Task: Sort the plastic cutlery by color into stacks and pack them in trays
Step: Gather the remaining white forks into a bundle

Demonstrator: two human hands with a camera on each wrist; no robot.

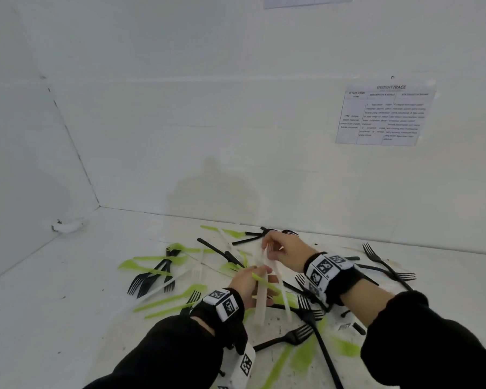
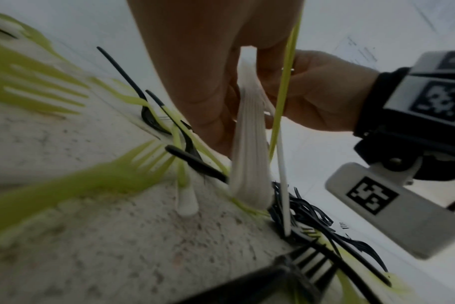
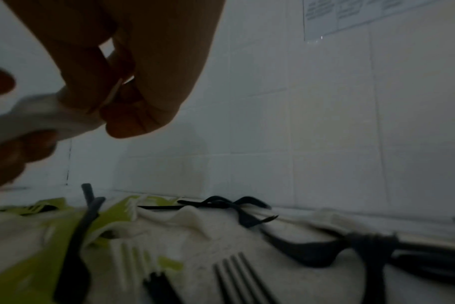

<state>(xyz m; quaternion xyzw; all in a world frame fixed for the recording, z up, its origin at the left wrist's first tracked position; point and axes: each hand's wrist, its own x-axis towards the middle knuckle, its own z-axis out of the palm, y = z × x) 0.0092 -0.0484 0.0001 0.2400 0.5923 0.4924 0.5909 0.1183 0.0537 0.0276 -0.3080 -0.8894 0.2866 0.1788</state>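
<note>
**A:** What are the hands doing?

**B:** The left hand [image 1: 249,284] is curled around a stack of white plastic forks [image 2: 249,148], gripping it partway up, handle ends down on the speckled white tabletop [image 1: 68,276]. A thin lime-green plastic piece [image 2: 286,82] is caught in the same grip. The right hand [image 1: 282,249] pinches the tine end of the white stack, directly above and beyond the left. So the hands are close together on one bundle.

**A:** How does the bundle run?

**B:** Its long axis goes steeply from the table, near the body, up and away to the right fingers; one white fork [image 2: 282,185] splays off beside it.

**A:** And the rest?

**B:** Loose black plastic forks [image 1: 387,266] and lime-green plastic cutlery [image 1: 163,301] lie scattered all round, white pieces [image 1: 166,284] among them to the left. I see no trays.

**A:** Next move?

**B:** Probably squaring the stack; the green piece would need pulling out, and the right hand, at the free upper end, seems better placed.
</note>
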